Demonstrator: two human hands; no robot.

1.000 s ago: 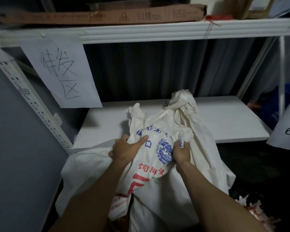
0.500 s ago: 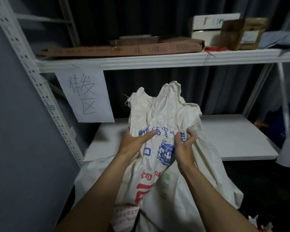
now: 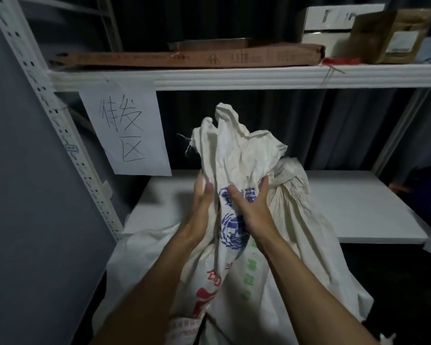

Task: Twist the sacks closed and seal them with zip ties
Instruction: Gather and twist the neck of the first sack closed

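Here, in the head view, the person's left hand [image 3: 201,202] and right hand [image 3: 249,207] press in from either side on the upper part of a white printed sack [image 3: 234,235], the fingers curled into the cloth and gathering it toward a neck. The sack stands upright in front of the lower shelf [image 3: 358,207] of a white rack, with its loose, crumpled mouth [image 3: 230,135] rising above the hands. A second white sack [image 3: 299,210] leans just behind and to the right, touching the first.

No zip tie shows anywhere in this view, so sealing looks some way off. The main risk, as a judgement, is that the woven cloth is stiff and slippery: if the gather is not tight before twisting, folds may spring back out and leave a gap. Freeing one hand to fetch a tie could also let the neck unwind. The neighbouring sack's fabric could get caught into the bundle.
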